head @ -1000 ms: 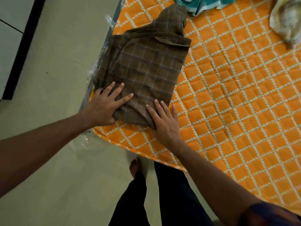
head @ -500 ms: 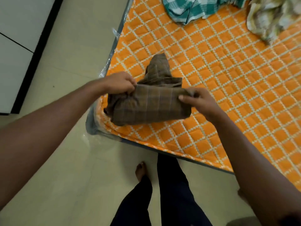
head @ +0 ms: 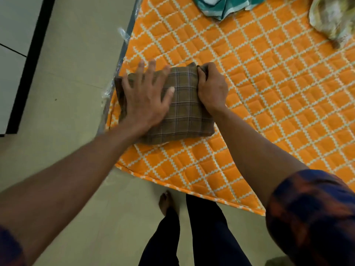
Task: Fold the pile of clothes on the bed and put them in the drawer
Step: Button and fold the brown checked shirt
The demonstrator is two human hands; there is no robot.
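Observation:
A brown checked garment (head: 184, 110) lies folded into a small square near the left corner of the bed (head: 269, 104), which has an orange quilted cover with a white lattice. My left hand (head: 148, 96) lies flat on the garment's left half, fingers spread and pressing down. My right hand (head: 211, 87) is curled over the garment's right edge and pinches its far right corner. A teal checked cloth (head: 226, 5) and a pale green patterned cloth (head: 336, 18) lie unfolded at the far side of the bed.
Beige floor tiles (head: 73, 77) run along the left of the bed. A white cabinet front with a black edge (head: 25, 73) stands at the far left. My legs and a bare foot (head: 167, 204) stand at the bed's near edge.
The garment was folded over once more into a smaller square. My left hand went from gripping its edge to pressing flat on top; my right hand moved to the far right corner.

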